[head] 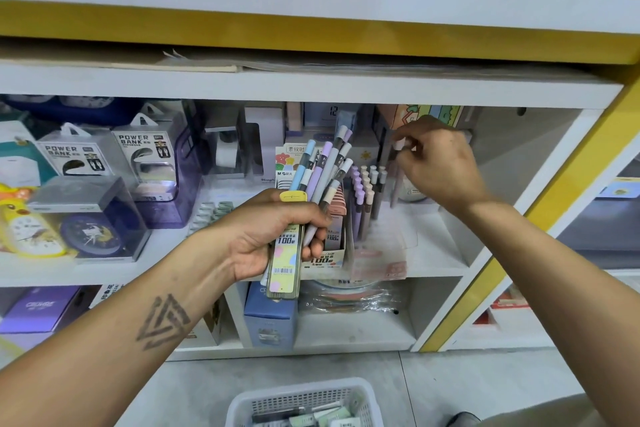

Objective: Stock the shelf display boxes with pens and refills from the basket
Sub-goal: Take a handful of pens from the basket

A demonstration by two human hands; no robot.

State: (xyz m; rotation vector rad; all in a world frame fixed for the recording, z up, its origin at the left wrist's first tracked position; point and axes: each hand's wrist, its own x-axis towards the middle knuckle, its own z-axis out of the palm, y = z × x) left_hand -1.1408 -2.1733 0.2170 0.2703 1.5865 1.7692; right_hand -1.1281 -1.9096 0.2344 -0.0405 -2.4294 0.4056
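Left hand: a fan of pastel pens (325,170) and a flat refill case (284,253) are gripped together in the left hand (273,232), raised in front of the shelf.
Right hand: the right hand (436,163) is held up and to the right of the left, its fingertips (401,144) pinched on a small white cap, seemingly the top of a pen (394,180) being set down; the shaft is partly hidden.
Display box: the pen display box (367,191), just left of and below the right hand, is seen already lined with upright pens.
Refill box: the refill box (329,253), directly behind the left hand, is seen holding packs; how full it is cannot be told.
Basket: the white basket (304,402), on the floor below both hands, is seen with stock left in it.
Progress: the job is judged partly done, with a handful and the basket's remainder yet to be shelved.
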